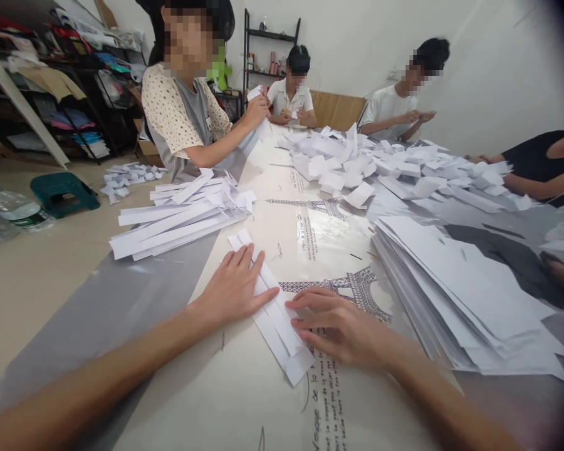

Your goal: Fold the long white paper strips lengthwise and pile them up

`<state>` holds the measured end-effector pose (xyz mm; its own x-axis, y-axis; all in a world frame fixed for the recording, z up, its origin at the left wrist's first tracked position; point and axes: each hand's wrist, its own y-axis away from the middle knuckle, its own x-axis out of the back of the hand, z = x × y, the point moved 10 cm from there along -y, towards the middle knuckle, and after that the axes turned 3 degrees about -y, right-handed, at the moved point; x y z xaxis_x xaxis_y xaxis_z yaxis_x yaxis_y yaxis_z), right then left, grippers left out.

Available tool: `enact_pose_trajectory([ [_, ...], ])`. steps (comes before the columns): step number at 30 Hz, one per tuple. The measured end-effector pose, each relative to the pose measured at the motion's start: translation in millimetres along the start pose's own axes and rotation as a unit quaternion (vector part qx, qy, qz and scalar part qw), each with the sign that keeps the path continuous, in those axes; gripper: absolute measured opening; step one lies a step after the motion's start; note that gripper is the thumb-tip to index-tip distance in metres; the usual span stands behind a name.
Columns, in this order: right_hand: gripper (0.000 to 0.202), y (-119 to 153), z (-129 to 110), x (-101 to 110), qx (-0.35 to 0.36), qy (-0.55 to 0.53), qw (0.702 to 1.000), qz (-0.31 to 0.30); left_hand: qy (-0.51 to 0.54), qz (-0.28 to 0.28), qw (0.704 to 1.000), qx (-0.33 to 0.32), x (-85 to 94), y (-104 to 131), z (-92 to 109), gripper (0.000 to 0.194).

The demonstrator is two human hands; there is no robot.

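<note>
A long white folded paper strip (282,338) lies aslant on the tablecloth between my hands. My left hand (235,282) presses flat on its upper part, fingers spread and thumb across it. Along the strip's right edge rests my right hand (333,322), its fingers slightly bent and apart, the tips at or near the paper. Ahead of my left hand lies a pile of long folded strips (183,216). To the right of my right hand stands a thick stack of flat white sheets (460,294).
A big heap of small folded papers (357,163) covers the table's far right. Several people sit around the table, one (188,119) at the left handling paper. A green stool (64,191) and plastic bottles (19,207) are on the floor at left, near cluttered shelves (75,81).
</note>
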<state>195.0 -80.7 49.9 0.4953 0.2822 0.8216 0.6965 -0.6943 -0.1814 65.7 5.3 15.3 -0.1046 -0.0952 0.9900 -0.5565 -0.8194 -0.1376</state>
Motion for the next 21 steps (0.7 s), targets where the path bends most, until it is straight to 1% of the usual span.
enact_pose_trajectory([
  [3, 0.028, -9.1, -7.5, -1.5, 0.021, 0.025, 0.998, 0.052, 0.011, -0.017, 1.0, 0.011, -4.5, -0.3, -2.7, 0.09],
  [6, 0.029, -13.7, -16.2, -6.1, 0.054, 0.09, 0.992, 0.07, 0.022, -0.034, 0.999, 0.013, -9.6, -4.1, -10.1, 0.094],
  [8, 0.03, -14.9, -19.2, -8.9, 0.066, 0.134, 0.986, 0.067, 0.027, -0.029, 0.999, 0.008, -10.1, -9.2, -18.6, 0.089],
  [10, 0.032, -15.9, -20.1, -10.8, 0.07, 0.168, 0.982, 0.057, 0.029, -0.017, 0.999, 0.015, -9.1, -15.3, -31.3, 0.081],
  [12, 0.033, -18.1, -19.4, -11.1, 0.067, 0.186, 0.979, 0.046, 0.028, -0.01, 0.999, 0.032, -9.4, -20.3, -44.5, 0.077],
  [14, 0.036, -23.2, -16.5, -10.6, 0.061, 0.192, 0.979, 0.037, 0.027, 0.001, 0.999, 0.039, -8.5, -23.2, -51.8, 0.075],
  [17, 0.037, -37.4, -8.7, -12.7, 0.054, 0.199, 0.978, 0.024, 0.025, 0.021, 0.999, 0.033, -5.8, -23.3, -52.1, 0.075],
  [19, 0.03, -49.0, -1.8, -18.2, 0.05, 0.207, 0.977, 0.011, 0.024, 0.027, 0.999, 0.031, -4.9, -21.9, -50.2, 0.075],
  [21, 0.023, -58.2, 3.3, -21.9, 0.048, 0.213, 0.976, 0.016, 0.022, 0.033, 0.999, 0.028, -4.1, -20.5, -48.8, 0.074],
])
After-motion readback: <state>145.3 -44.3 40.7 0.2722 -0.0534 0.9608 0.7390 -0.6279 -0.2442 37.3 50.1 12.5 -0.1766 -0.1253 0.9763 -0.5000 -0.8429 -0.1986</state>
